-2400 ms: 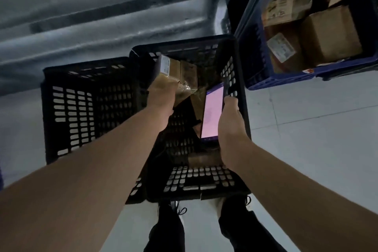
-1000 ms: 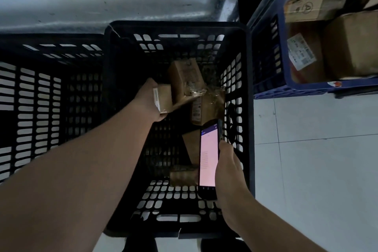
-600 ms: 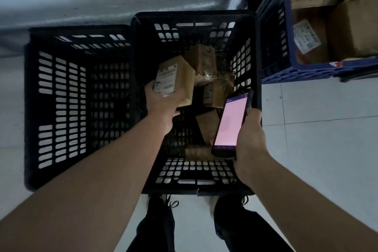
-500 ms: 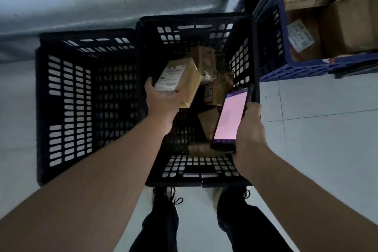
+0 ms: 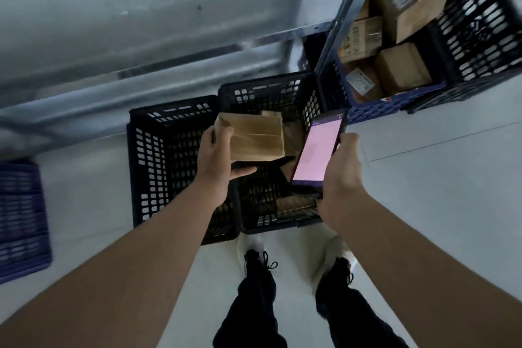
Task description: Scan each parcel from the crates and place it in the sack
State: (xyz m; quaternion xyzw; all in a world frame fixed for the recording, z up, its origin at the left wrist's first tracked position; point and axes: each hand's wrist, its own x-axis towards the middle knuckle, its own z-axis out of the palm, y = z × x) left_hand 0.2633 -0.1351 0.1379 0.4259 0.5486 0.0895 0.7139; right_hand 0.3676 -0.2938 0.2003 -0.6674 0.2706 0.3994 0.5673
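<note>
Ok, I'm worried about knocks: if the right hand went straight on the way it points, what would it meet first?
Probably the blue crate, just beyond the phone that the right hand holds; depth is unclear, so it might pass above the rim.

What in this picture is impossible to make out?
All in the head view:
- Label on the box: the left hand shows only a plain taped side.
- Text on the phone in the right hand: too small, just pink glow.
- The parcels in the black crate: mostly behind box and phone.
- The blue crate at left: blurred, cut by the edge.
- The sack: outside the frame.
</note>
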